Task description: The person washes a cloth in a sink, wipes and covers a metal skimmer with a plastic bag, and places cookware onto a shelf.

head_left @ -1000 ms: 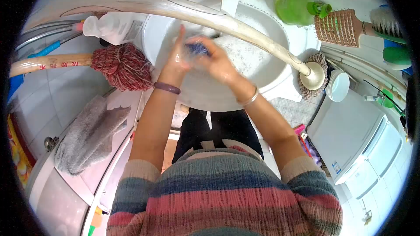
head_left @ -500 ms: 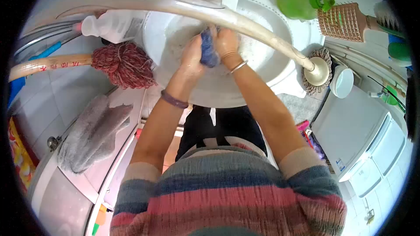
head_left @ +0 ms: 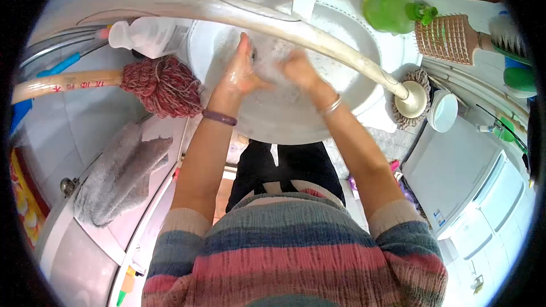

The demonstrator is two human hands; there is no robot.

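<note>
My left hand (head_left: 239,73) is over the white basin (head_left: 278,128), wet, with its fingers stretched up and the thumb pointing out to the side. It holds nothing. Across a small gap, my right hand (head_left: 300,70) is smeared by motion, so its fingers and anything in them cannot be made out. Suds and cloudy water (head_left: 259,99) lie in the basin around both hands. No blue cloth shows in the basin now. A white faucet (head_left: 304,3) stands at the far rim.
A pale pole (head_left: 335,45) crosses above the basin. A red mop (head_left: 162,87) is at left, beside a white bottle (head_left: 148,35). A green bottle (head_left: 389,12) and a hairbrush (head_left: 446,38) sit at right. A grey towel (head_left: 119,176) hangs at lower left.
Half a second ago both hands were together gripping a bunched blue cloth. They have since parted, the left opening and shifting left, and the cloth is out of sight.
</note>
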